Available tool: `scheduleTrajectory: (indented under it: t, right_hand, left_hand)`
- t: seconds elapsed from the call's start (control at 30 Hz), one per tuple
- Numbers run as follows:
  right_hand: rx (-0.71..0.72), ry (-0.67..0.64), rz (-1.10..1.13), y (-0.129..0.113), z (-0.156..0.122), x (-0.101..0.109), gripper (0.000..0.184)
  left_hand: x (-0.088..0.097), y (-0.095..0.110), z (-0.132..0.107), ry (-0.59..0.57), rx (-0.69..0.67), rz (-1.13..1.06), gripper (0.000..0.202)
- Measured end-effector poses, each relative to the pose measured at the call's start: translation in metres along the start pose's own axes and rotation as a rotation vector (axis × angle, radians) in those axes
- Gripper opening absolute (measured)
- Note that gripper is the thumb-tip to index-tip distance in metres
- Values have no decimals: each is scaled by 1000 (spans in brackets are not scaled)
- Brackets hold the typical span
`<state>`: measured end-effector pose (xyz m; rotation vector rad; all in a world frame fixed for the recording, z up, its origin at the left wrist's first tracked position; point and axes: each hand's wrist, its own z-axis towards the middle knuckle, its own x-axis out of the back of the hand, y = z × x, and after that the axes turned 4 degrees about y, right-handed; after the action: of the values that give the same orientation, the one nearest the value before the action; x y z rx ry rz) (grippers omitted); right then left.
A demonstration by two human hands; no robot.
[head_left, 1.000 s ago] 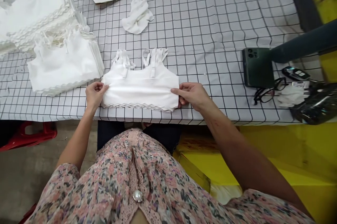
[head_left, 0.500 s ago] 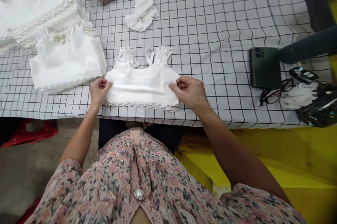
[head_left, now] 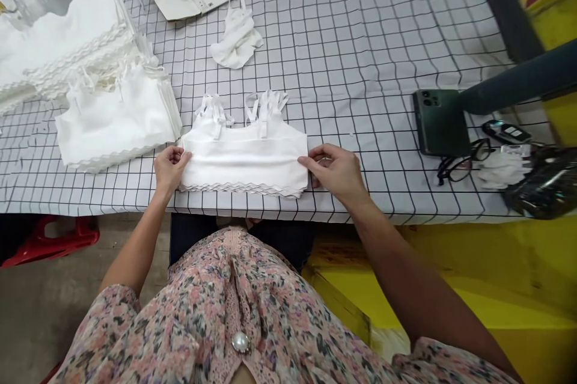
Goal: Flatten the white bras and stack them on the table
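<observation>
White bralette (head_left: 243,158) is lying flat on a grid-printed tablecloth (head_left: 360,53), near the table's front edge, with its straps pointing away from the person. The left hand (head_left: 170,169) is resting on its left side, with the fingers (head_left: 184,157) reaching onto the fabric. The right hand (head_left: 336,170) is resting at its right side, with the thumb (head_left: 304,161) lying over the edge. Neither grip is wide, but I can't tell whether either hand is pinching the cloth. A folded stack (head_left: 117,125) is sitting just left of the bralette, and a crumpled garment (head_left: 237,38) is lying farther away. A green phone (head_left: 439,122) and glasses (head_left: 460,161) are lying well right.
</observation>
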<state>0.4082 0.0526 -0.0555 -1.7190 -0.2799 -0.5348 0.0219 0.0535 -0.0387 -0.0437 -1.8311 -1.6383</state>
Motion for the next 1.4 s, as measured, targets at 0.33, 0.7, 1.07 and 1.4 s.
scheduleTrajectory:
  t: [0.33,0.7,1.07,1.4]
  right_hand:
    - [811,9,-490,-63,-62,-107,37]
    - [806,-184,-424,-107,-66,-164,30]
    - [-28,35,387,-31,9,-25,19]
    - [-151,10,-11,-6,-16,-3,51]
  left_hand:
    - [-1,-1,5,18,-2,57,24]
    - [-1,-4,10,35,-30,78,27]
    - [-4,4,3,38,-7,93,19]
    - [26,3,-4,-88,23,211,48]
